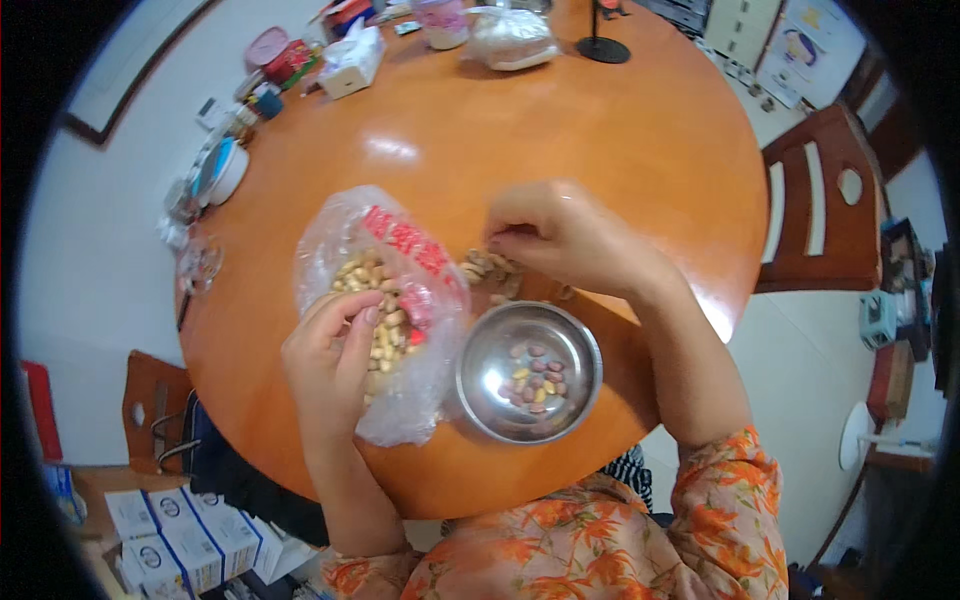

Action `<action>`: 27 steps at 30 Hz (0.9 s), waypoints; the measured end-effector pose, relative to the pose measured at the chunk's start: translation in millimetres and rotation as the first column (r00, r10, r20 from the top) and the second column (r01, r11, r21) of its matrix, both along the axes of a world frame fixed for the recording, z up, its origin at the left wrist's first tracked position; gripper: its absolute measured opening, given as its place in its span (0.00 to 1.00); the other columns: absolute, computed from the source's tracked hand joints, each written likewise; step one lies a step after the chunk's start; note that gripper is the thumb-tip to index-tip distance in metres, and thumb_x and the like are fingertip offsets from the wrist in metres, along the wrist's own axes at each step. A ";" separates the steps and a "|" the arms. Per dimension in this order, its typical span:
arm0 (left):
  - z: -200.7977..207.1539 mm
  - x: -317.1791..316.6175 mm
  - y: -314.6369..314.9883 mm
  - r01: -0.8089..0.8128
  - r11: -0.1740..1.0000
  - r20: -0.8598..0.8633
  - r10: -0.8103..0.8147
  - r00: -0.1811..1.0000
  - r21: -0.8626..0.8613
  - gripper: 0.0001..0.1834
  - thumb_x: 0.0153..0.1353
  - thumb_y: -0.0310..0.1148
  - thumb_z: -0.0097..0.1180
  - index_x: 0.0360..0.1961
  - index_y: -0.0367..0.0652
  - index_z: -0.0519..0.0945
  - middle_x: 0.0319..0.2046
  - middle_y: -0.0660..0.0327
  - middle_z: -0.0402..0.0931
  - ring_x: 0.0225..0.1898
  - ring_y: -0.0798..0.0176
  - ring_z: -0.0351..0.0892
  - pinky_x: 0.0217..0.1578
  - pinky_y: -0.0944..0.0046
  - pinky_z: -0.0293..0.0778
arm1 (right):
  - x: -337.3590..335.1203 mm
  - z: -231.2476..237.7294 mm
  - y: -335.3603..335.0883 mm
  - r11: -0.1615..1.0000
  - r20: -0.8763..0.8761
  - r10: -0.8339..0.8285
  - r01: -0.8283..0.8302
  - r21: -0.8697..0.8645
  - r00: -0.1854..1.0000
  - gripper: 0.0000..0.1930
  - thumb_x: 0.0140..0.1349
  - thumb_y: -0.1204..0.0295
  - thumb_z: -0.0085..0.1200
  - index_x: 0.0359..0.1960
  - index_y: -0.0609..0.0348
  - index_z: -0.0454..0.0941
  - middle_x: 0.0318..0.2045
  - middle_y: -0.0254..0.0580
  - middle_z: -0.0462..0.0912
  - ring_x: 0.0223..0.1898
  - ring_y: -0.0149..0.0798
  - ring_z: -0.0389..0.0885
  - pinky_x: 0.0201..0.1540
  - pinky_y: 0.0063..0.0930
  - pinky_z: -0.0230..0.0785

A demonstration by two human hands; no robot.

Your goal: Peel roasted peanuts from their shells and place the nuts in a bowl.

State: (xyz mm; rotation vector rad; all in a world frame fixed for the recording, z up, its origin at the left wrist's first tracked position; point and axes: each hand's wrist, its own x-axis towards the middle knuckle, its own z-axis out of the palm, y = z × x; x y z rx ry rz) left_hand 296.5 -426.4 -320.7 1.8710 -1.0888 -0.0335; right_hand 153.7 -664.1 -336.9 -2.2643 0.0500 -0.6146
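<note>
A clear plastic bag with red print lies open on the table, full of unshelled peanuts. Over its near-left side is my left hand, thumb and forefinger closed in a pinch; whatever is between them cannot be made out. Beyond the steel bowl, my right hand hovers above a small heap of peanut shells. Its fingers are curled together, slightly blurred, and their contents are hidden. Several shelled peanuts, reddish and some yellow, lie in the bowl, to the right of the bag.
Along the far edge of the round wooden table stand a tissue box, a tub, a tied plastic bag and a black stand base. A lidded bowl sits at left. A wooden chair is at right.
</note>
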 end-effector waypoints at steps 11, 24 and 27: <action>-19.0 15.5 0.7 0.012 0.909 0.289 -0.145 0.946 0.417 0.14 0.52 0.24 0.63 0.41 0.39 0.79 0.30 0.55 0.78 0.32 0.55 0.79 0.34 0.58 0.75 | 3.5 4.5 9.9 0.999 0.031 0.001 -0.002 0.038 1.000 0.05 0.58 0.75 0.60 0.32 0.65 0.81 0.28 0.48 0.82 0.31 0.47 0.81 0.35 0.36 0.73; -43.4 24.2 -15.4 -0.026 0.949 0.322 -0.081 0.943 0.314 0.15 0.60 0.23 0.60 0.49 0.39 0.79 0.33 0.56 0.81 0.35 0.57 0.83 0.37 0.64 0.76 | 6.2 -0.2 15.9 0.994 0.069 0.101 -0.098 -0.047 0.993 0.05 0.59 0.76 0.60 0.36 0.63 0.81 0.31 0.47 0.82 0.34 0.49 0.81 0.38 0.35 0.73; -39.2 18.3 -12.6 -0.005 1.000 -0.310 0.000 0.951 -0.015 0.15 0.65 0.24 0.58 0.53 0.35 0.78 0.36 0.57 0.83 0.38 0.64 0.84 0.39 0.68 0.77 | 6.1 6.8 22.2 0.993 0.108 0.119 -0.116 -0.028 0.987 0.07 0.59 0.76 0.60 0.39 0.62 0.82 0.33 0.47 0.82 0.36 0.48 0.82 0.40 0.36 0.74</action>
